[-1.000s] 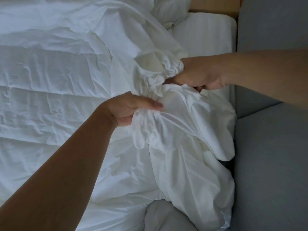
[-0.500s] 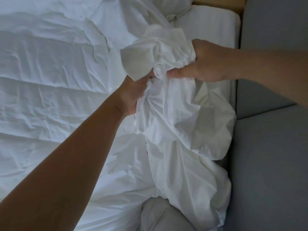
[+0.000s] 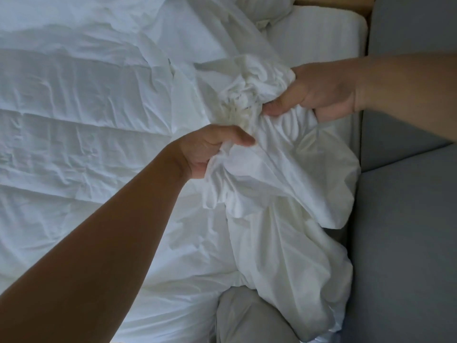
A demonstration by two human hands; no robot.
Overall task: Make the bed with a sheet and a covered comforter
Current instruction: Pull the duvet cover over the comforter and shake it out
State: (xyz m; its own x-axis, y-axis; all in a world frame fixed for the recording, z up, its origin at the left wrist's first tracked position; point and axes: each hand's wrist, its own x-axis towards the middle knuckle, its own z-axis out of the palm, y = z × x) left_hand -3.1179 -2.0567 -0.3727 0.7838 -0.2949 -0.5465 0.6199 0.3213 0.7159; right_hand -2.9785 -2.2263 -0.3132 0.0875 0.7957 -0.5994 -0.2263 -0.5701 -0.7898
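The left hand, just left of centre, has its fingers curled into a fold of the white crumpled cotton cover, with the thumb lying on top. At about 2 o'clock from it, the right hand clamps a tightly gathered wad of the same cover, its thumb pointing toward 9 o'clock. The hands are apart, with bunched cloth running between them. Below the grips the cover falls toward 5 o'clock in loose folds along the bed's edge. The white quilted comforter lies wrinkled and spread over the bed from 7 to 12 o'clock. A white striped mattress corner shows at 1 o'clock. A grey upholstered panel fills 3 to 5 o'clock.
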